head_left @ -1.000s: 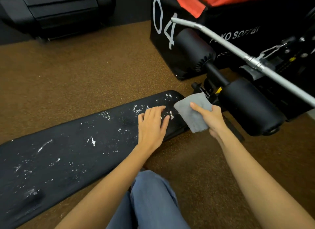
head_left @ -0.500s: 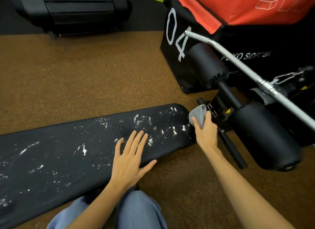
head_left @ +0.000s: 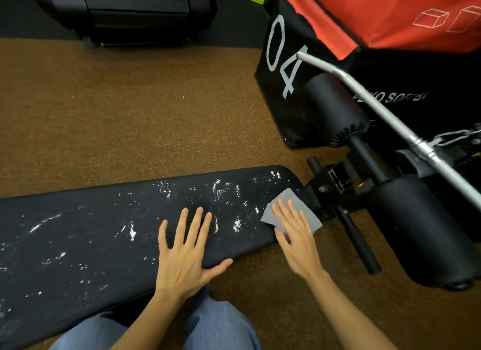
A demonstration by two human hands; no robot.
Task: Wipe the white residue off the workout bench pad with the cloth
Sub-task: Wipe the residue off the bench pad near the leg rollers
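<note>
The long black bench pad [head_left: 99, 235] runs from the lower left to the centre right, speckled with white residue [head_left: 221, 190] along its whole length. My left hand [head_left: 186, 256] lies flat on the pad's near edge, fingers spread, holding nothing. My right hand [head_left: 294, 235] presses a grey cloth [head_left: 303, 211] flat against the pad's right end, fingers spread over it. Part of the cloth hangs past the pad's end.
Black foam rollers [head_left: 335, 110] on the bench frame and a silver bar [head_left: 385, 115] stand right of the pad. A black and orange soft box marked 04 [head_left: 283, 60] sits behind them. Dark equipment [head_left: 135, 13] is at the top left. My jeans-clad knees [head_left: 213, 326] are below. Brown speckled floor surrounds everything.
My right hand has brought the bunched cloth down and spread it flat on the pad's right end. My left hand stays flat on the pad's near edge.
</note>
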